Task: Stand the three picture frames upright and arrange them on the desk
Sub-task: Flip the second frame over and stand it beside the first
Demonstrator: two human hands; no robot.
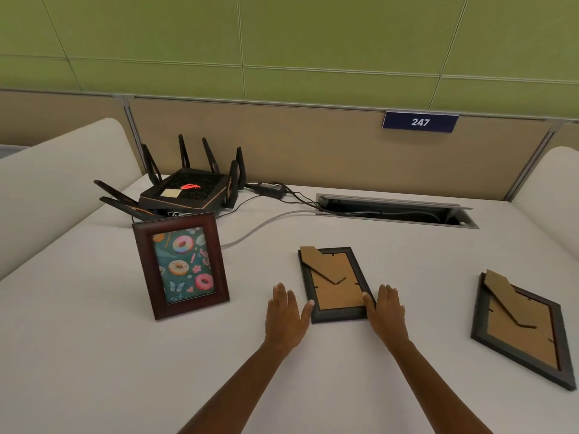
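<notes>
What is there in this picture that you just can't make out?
- Head view: the pictures in the middle frame and the right frame; both lie face down, cardboard backs up.
- The stand behind the upright frame; the frame's own front hides it.
- Whether the left hand and right hand grip the middle frame yet or only touch its edges.

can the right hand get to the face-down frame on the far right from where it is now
Probably yes. The right hand rests open at the middle frame, and only bare desk lies between it and the far-right frame, which lies flat with its back up.
</notes>
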